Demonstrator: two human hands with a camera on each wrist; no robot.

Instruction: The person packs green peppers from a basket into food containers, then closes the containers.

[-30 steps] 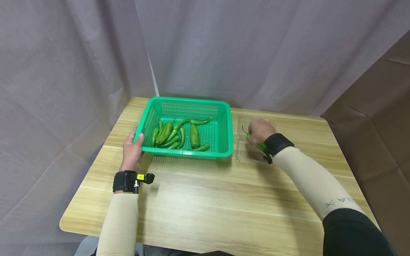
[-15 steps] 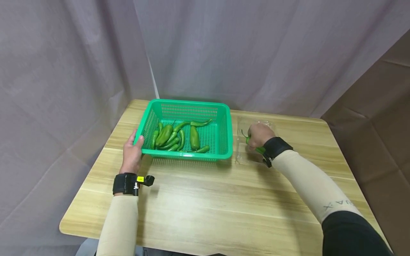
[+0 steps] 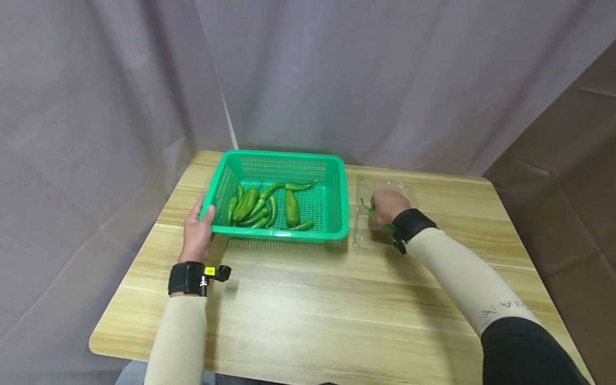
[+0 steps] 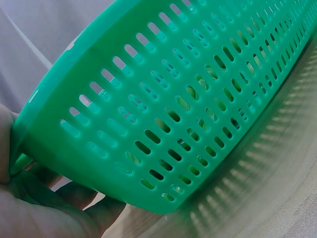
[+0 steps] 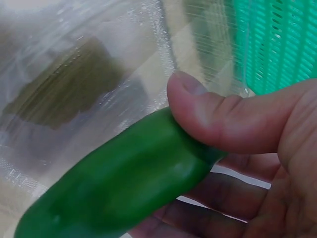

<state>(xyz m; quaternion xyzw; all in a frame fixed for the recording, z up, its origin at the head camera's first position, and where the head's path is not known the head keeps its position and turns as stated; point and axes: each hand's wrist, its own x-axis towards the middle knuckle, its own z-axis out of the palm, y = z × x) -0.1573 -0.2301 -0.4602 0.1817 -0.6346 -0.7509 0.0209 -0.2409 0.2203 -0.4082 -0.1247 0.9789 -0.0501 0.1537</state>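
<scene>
My left hand [image 3: 196, 235] grips the near left corner of a green plastic basket [image 3: 284, 233], thumb over the rim and fingers beneath, as the left wrist view shows. Several green peppers [image 3: 291, 207] lie on the basket's floor, mostly toward its left side. To the right, my right hand [image 3: 387, 206] holds a large green pepper [image 5: 116, 178] near its stem end, thumb on top and fingers curled under. This pepper is over a clear plastic tray [image 3: 364, 235], and its shadow falls on the tray bottom in the right wrist view.
Basket and tray stand side by side toward the back of a wooden table [image 3: 289, 310]. Behind the table's rear edge hangs a grey curtain [image 3: 337, 80]. A brown covering [image 3: 568, 160] is at the right side.
The right hand has sunk slightly toward the near side of the tray, still holding the pepper. The left hand keeps its grip on the basket; the view has shifted a little.
</scene>
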